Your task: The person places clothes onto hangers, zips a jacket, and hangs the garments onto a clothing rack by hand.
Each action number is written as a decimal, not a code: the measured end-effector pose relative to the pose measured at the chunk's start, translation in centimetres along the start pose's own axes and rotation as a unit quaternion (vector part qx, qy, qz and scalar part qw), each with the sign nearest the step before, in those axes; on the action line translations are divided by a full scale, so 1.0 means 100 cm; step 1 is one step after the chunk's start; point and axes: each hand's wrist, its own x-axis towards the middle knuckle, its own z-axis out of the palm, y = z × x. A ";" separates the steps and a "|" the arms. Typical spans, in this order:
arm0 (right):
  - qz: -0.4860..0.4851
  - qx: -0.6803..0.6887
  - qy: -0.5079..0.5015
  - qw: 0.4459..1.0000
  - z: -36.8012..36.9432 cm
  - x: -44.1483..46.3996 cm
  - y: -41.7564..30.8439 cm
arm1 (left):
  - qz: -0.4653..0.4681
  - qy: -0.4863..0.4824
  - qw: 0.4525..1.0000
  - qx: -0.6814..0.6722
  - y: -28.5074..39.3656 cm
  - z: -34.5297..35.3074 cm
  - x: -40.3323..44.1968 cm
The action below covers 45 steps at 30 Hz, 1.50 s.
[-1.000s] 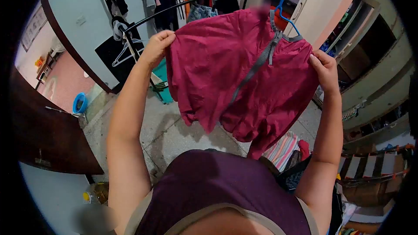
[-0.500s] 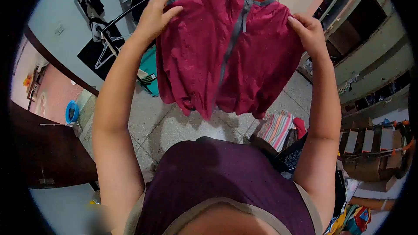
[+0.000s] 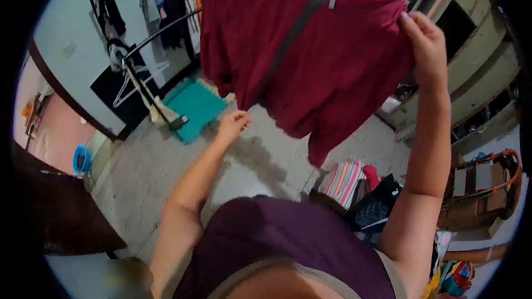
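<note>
Spreading out below everything, the pale floor [image 3: 141,191] fills the middle of the room, and a dark brown door [image 3: 66,213] stands at the left. Over to the black clothes rack [image 3: 163,32] now, its bar slanting up towards a row of hanging garments [image 3: 173,16] near the wall. And here comes the star, the maroon zip-front jacket [image 3: 332,72], held up high in front of the person, tilted, its grey zip [image 3: 291,36] cutting diagonally down the front and its top running out of view! Below it, the person's purple sleeveless top [image 3: 293,232]. A teal cloth [image 3: 194,108] lies on the floor by the rack. Under the jacket, off to the right, it's a heap: dark printed garment [image 3: 377,205], striped cloth [image 3: 342,182], small red cloth [image 3: 371,176] just beside the stripes. Far left, a blue basin [image 3: 79,148] near the doorway; closer in, a white hanger [image 3: 124,97] by the rack. Now the hands! The right hand [image 3: 426,44] has the jacket firmly grasped at its upper edge, near the shoulder. The left hand [image 3: 234,124] is down at the bottom hem, fingertips drawn together; pinching or merely touching, I can't tell.
</note>
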 end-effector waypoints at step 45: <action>-0.042 -0.208 0.026 0.977 0.113 0.010 -0.144 | -0.173 -0.132 0.955 -0.200 -0.147 0.035 -0.137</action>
